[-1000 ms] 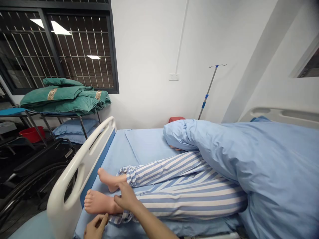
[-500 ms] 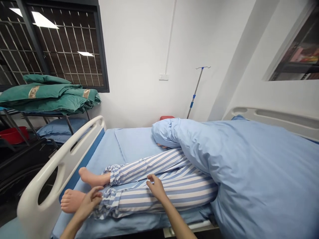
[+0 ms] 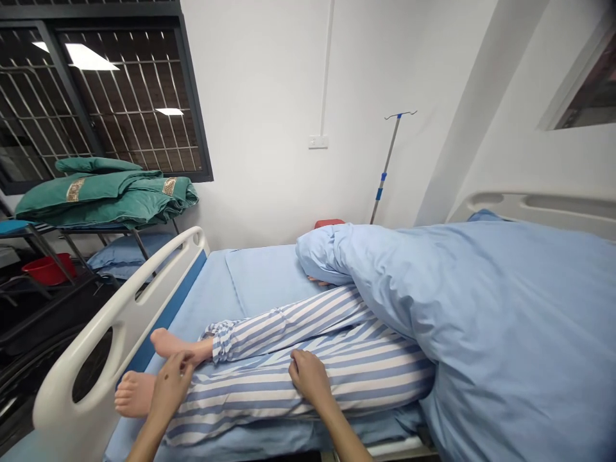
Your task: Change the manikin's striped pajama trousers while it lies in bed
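Both bare forearms reach up from the bottom edge of the view, well apart, the left forearm [image 3: 143,441] angling up and to the right and the right forearm [image 3: 344,435] angling up and to the left. The left hand [image 3: 169,386] stands tilted on its edge, its fingers loosely curled and pointing up. The right hand [image 3: 310,377] lies palm down, knuckles up, with its fingers bent slightly downward.

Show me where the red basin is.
In the head view, the red basin sits low at far left, below the folded green quilts and beyond the white bed rail.
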`<state>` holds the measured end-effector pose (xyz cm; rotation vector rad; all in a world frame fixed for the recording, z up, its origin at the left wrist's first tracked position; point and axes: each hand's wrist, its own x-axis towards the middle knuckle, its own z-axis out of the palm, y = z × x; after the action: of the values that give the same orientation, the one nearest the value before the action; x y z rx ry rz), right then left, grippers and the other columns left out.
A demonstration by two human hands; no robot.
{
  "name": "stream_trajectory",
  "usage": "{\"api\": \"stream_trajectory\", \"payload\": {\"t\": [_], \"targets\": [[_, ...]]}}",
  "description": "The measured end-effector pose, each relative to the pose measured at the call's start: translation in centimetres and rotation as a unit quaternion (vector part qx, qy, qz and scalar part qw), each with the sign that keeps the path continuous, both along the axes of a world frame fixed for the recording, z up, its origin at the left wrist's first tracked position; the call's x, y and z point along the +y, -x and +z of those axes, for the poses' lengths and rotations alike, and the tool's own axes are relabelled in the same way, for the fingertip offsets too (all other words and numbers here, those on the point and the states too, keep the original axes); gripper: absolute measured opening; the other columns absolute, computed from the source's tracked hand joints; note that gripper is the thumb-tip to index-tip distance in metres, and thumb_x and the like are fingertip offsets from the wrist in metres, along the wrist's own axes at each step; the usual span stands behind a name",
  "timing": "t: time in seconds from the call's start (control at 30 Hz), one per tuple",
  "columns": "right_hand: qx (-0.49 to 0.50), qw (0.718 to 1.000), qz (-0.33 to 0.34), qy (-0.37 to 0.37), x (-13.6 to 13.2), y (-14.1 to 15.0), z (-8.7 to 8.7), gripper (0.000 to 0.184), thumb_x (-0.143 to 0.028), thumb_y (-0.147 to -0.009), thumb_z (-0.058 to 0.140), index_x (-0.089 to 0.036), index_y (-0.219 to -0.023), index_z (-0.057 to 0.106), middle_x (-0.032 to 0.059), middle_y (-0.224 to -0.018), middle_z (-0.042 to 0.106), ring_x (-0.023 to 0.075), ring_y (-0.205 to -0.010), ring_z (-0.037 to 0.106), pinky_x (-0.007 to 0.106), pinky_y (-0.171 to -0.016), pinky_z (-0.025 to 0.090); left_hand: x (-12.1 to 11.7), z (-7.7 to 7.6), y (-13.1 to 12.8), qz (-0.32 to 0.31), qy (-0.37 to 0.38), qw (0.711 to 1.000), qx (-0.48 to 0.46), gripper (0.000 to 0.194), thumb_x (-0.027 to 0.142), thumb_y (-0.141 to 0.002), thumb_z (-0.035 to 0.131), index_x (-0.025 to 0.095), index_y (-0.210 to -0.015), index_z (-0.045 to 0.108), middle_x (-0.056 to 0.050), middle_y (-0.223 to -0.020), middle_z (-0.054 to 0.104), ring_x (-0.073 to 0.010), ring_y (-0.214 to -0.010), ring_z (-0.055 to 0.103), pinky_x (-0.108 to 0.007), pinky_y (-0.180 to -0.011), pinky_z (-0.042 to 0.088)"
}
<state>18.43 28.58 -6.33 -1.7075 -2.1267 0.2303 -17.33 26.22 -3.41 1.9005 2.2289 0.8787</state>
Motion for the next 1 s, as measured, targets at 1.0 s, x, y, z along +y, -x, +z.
{"api": "stream_trajectory", "payload": {"t": [1.0], "targets": [[-0.043,0.998,-0.01,-0.038,0.0,0.4,-0.5,0.014,-0.015,-0.082,0.044,-0.018,-0.081,0.058,0.0058,-0.079,0.064,0.0199,-0.079,0.057,0.029,-0.069,0.034,2.7,-0.4,-1.4,0.039,-0.01,0.967,0.251,0.028,0.029,-0.077,0.044,0.019,-0.094,0.065,-0.014,-0.103,0.058,-0.0286,-0.094,0.05,-0.038,-0.08,0.039]]}}
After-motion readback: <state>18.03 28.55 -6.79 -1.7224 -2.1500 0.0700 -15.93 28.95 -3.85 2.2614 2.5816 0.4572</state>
